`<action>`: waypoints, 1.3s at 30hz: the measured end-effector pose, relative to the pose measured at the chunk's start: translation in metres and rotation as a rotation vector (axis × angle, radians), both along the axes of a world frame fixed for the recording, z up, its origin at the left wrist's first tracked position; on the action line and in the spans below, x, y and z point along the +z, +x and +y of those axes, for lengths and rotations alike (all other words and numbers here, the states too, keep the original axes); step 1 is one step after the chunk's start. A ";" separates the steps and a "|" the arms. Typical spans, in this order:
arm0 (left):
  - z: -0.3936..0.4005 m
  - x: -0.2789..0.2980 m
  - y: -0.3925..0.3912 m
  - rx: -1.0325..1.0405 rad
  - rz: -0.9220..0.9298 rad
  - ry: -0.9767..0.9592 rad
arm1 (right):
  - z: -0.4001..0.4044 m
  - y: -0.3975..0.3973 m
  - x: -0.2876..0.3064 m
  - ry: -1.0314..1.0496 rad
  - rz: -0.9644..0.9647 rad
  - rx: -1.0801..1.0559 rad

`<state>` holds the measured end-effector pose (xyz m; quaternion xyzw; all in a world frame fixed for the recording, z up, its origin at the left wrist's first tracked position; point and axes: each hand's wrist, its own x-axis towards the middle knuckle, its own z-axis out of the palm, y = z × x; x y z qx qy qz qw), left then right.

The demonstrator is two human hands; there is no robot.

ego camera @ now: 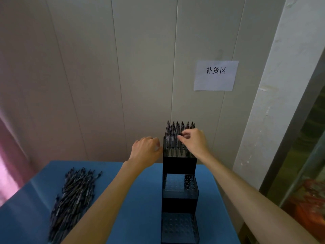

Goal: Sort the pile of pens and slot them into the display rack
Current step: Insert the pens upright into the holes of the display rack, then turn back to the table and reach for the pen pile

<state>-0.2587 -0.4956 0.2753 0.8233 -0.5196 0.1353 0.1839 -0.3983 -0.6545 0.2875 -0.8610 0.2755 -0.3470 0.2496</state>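
Note:
A black three-tier display rack [179,164] stands on the blue table [140,199]. Its top tier holds several dark pens [173,134] standing upright; the middle and bottom tiers show empty holes. My right hand [194,142] is at the top tier and pinches the upper end of one pen among them. My left hand [146,151] sits against the rack's upper left edge with its fingers curled toward it; whether it grips the rack is hidden. A pile of dark pens [73,199] lies on the table at the left.
A panelled wall rises right behind the table, with a white paper sign [216,75] on it. A white pillar [263,120] and a glass-fronted cabinet [302,182] stand at the right, close to the table's right edge.

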 end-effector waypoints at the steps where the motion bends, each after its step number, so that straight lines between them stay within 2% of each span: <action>1: 0.000 0.000 0.000 -0.002 0.003 0.000 | 0.001 -0.001 0.000 0.010 -0.012 -0.007; 12: 0.005 -0.004 -0.009 0.032 0.013 0.028 | 0.009 -0.017 -0.006 0.068 -0.003 0.029; 21: 0.039 -0.012 -0.028 0.143 0.056 0.060 | 0.043 -0.020 -0.030 -0.038 0.217 0.258; 27: 0.101 -0.028 -0.030 0.262 0.099 0.093 | 0.084 0.000 -0.049 -0.078 0.387 0.411; 39: 0.275 -0.060 -0.005 0.514 0.195 0.053 | 0.215 0.058 -0.078 -0.110 0.474 0.615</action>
